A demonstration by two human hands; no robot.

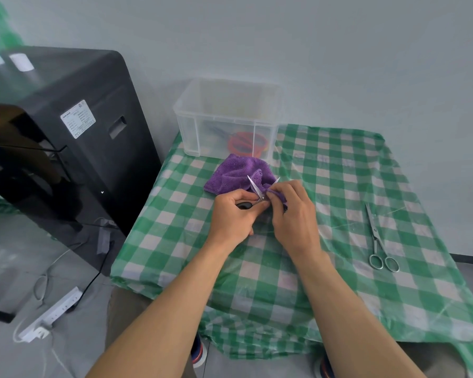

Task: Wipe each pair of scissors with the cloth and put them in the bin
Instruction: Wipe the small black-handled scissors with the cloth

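Note:
My left hand point(234, 214) grips the black handles of a small pair of scissors point(256, 190) whose two blades are spread open and point away from me. My right hand point(292, 214) pinches a fold of the purple cloth point(235, 171) against the right blade near the pivot. The rest of the cloth lies on the table beyond my hands. An all-metal pair of scissors point(377, 240) lies shut on the table to the right. The clear plastic bin point(227, 118) stands at the table's far left corner, with orange-handled and dark-handled scissors showing through its wall.
The table wears a green and white checked cover point(339, 268) under clear plastic. A black machine point(74, 126) stands close to the left of the table. A white power strip point(52, 315) and cables lie on the floor at the lower left.

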